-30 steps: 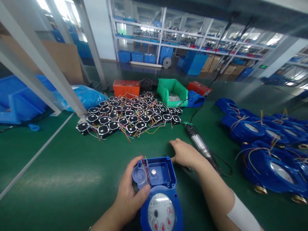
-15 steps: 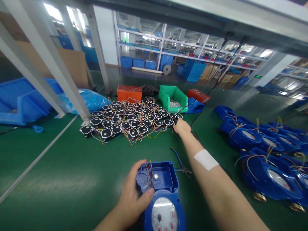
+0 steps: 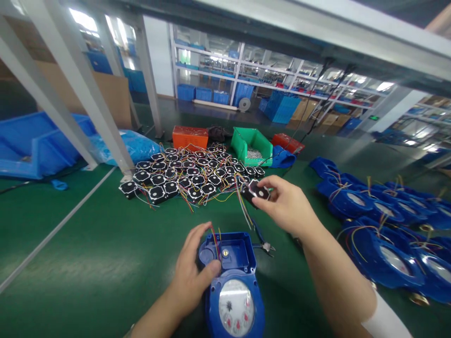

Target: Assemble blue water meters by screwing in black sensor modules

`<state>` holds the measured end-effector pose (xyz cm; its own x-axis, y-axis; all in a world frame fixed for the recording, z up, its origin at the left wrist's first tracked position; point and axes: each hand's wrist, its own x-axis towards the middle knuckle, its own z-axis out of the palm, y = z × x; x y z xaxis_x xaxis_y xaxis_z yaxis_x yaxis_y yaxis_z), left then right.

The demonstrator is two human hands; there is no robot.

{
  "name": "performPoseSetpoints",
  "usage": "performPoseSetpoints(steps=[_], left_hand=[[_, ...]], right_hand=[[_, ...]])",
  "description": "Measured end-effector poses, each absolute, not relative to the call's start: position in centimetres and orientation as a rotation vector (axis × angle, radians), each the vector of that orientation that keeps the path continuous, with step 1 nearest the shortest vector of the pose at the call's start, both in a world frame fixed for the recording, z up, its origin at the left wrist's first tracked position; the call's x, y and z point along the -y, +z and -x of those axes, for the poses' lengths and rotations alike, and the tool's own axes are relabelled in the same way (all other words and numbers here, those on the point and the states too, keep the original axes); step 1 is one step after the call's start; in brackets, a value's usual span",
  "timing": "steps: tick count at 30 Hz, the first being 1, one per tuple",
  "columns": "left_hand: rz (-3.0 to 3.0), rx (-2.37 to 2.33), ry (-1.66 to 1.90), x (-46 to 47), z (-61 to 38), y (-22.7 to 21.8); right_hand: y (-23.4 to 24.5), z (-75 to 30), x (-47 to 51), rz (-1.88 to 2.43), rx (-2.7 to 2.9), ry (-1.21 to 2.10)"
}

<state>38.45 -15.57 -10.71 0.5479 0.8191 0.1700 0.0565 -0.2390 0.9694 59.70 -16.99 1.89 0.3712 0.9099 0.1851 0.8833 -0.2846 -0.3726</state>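
A blue water meter [image 3: 259,300] with a round dial and an open box at its top lies before me. My left hand [image 3: 193,267] grips its left side, thumb near the thin red and yellow wires that rise from the box. In my right hand [image 3: 285,202] is a black module with white edges [image 3: 259,190], pinched between thumb and fingers, its coloured wires dangling. It is held above the green table, right of a spread of similar black modules [image 3: 195,180]. Blue-handled pliers [image 3: 267,247] lie just right of the meter's box.
Several blue meters [image 3: 366,204] with loose wires stand on the right. Behind the modules are an orange box [image 3: 190,138] and a green bin [image 3: 243,145] of small parts. A metal post [image 3: 102,108] and a blue bin [image 3: 21,150] are on the left; cables hang at the upper right.
My right hand has come back from the right edge of the module spread, bringing one black module nearer to me. My left hand has kept its grip on the water meter.
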Motion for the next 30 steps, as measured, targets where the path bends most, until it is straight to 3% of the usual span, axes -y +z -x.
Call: performPoseSetpoints(steps=[6,12,19,30], left_hand=[[-1.726,-0.63,1.092,15.8,-38.1,-6.0],[-1.813,-0.739,1.302,17.7,-36.8,-2.2],[-1.928,-0.776,0.78,17.8,-34.4,-2.7],[-1.946,-0.777,0.692,17.8,-34.2,-4.6]], right_hand=[[4.3,-54.1,22.6,1.719,1.931,0.268],[3.9,-53.8,23.5,1.59,1.941,0.209],[0.6,-55.4,22.9,1.755,1.988,0.409],[-0.7,-55.5,22.6,1.803,2.02,0.511]])
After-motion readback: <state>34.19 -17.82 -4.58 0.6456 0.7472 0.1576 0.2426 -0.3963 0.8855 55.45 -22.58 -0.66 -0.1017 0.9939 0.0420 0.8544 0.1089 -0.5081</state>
